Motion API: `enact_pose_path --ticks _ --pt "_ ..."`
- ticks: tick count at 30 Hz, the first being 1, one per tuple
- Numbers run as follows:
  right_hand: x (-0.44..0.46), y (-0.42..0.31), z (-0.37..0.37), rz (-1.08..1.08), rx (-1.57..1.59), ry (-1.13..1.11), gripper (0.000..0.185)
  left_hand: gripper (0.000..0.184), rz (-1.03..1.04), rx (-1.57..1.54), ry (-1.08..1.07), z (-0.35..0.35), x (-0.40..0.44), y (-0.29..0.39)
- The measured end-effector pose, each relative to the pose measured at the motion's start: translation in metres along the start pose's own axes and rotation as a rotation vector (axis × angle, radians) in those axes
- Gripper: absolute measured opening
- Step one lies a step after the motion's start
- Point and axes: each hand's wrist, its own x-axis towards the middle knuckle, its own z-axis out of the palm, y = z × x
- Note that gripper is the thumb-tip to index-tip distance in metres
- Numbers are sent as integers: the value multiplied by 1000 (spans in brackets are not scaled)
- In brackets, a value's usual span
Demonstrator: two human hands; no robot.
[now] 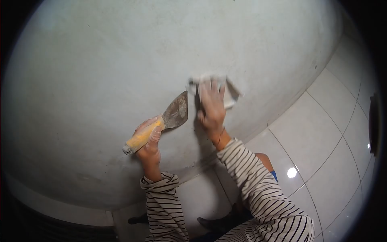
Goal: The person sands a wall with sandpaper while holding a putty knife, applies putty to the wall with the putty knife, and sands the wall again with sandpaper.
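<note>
My left hand (149,139) is wrapped round the yellow handle of a putty knife (176,111). Its worn, stained metal blade points up and to the right, close against the pale grey wall (121,60). To the right, my right hand (212,105) presses a whitish folded sheet, seemingly sandpaper (231,96), to the wall with its fingers stretched over it. The sheet is blurred, with loose edges sticking out on both sides of the fingers. White dust coats the fingers of both hands.
White floor tiles (306,133) with dark joints meet the wall's lower edge at the right. My leg (264,162) and dark footwear (217,222) show below my arms. A dark object (373,125) stands at the far right edge.
</note>
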Motion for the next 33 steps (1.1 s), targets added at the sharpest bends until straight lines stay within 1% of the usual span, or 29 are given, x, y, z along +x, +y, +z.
enact_pose_path --ticks 1,3,4,6,8,9,10,11,13,14,15,16,18,20,22,23,25,27,28,30,31,33 --pt "-35 2 -12 34 38 -77 54 27 -4 -3 -12 -2 -3 -1" --pt "-106 14 -31 100 24 -299 47 30 -34 -47 22 -5 -2 -10" --pt "-104 21 -35 103 30 -291 47 30 -28 -40 18 -4 1 -8" --pt "-100 34 -36 28 -75 -306 41 32 -5 -8 7 -2 1 -8" --pt "-20 33 -28 -29 -88 -166 43 32 11 5 -1 0 3 -7" --pt "23 24 -32 -5 -105 -187 45 33 22 19 -5 1 1 -4" --pt "44 20 -31 11 -130 -167 46 33 13 19 -7 -1 -1 -2" --pt "35 23 -31 2 -133 -168 46 33 19 21 -15 -1 1 -1" --pt "-20 31 -24 115 -97 -128 48 33 33 26 -17 1 2 -2" --pt "-83 33 -30 151 -76 -191 49 32 42 26 -8 1 -2 -3" --pt "-122 40 -34 171 -49 -242 51 31 69 22 8 3 2 -4" --pt "-113 44 -32 159 -41 -227 51 31 90 22 9 5 9 -2" --pt "-116 36 -44 223 -56 -309 53 29 28 94 -36 1 5 2" --pt "-80 50 -36 124 -81 -239 52 29 19 103 -54 3 7 3" --pt "-13 43 -42 121 -159 -216 48 29 -8 125 -84 6 1 11" --pt "1 49 -40 117 -160 -208 48 29 24 101 -91 11 2 12" --pt "14 55 -36 32 -161 -104 47 29 54 85 -97 10 7 11" --pt "0 52 -31 94 -121 -25 46 29 63 168 -149 10 6 9" --pt "-23 42 -30 139 -113 26 45 29 74 167 -142 15 6 17" --pt "-97 48 -32 129 -108 -55 44 28 15 63 -85 25 9 27" --pt "-93 45 -36 129 -102 -38 44 28 31 70 -91 32 15 35" --pt "-93 41 -43 169 -95 -110 46 22 112 174 -167 40 18 45"
